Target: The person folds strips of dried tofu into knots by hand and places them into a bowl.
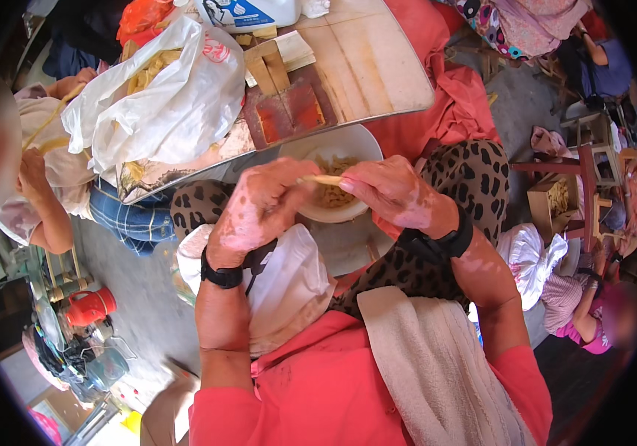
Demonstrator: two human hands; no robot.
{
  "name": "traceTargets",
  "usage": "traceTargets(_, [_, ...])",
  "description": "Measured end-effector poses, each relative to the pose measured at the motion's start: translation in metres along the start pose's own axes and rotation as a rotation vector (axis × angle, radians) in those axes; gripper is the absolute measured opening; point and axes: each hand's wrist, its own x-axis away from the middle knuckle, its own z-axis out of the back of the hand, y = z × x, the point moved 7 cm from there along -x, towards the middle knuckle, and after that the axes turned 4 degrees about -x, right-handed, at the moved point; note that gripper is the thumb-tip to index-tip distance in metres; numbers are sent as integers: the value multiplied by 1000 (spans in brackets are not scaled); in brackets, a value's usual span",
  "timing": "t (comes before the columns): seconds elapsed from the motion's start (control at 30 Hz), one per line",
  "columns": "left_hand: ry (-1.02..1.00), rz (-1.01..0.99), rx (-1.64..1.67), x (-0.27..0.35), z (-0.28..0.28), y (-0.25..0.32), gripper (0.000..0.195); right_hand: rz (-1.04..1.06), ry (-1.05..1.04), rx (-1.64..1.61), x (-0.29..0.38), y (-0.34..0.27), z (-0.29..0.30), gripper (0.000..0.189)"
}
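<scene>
A short pale yellow strip (325,179) is held level in front of me. My right hand (394,189) pinches one end of it between thumb and fingers. At its other end my left hand (265,200) is closed around the tip, with the fingers blurred. Just beyond and below both hands stands a white bowl or bucket (371,146). Similar yellowish pieces (336,195) lie inside it, partly hidden by my hands. What the strip is made of is not plain.
A low table (371,67) holds a white plastic bag (184,106) of yellow strips, a wooden block on a dark red board (290,114) and a white jug (246,12). A co-worker sits at left. A wooden chair (585,195) and a box of strips (558,196) stand at right.
</scene>
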Motion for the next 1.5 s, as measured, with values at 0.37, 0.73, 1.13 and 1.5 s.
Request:
traceTargets(0.37, [451,405,347,-5,55,-57,22,130,47,94,-66,14,16,9])
traceTargets(0.73, [487,411,437,-28,49,-72,21,-37,95,-38,-81,59,22,19])
traceTargets(1.13, [440,477,111,-6,40,-67,19,-257,114,-34,-41,62,37,20])
traceTargets(1.5, [442,163,398,-15,4,-25,25,-438,-23,-465,-27,45,8,27])
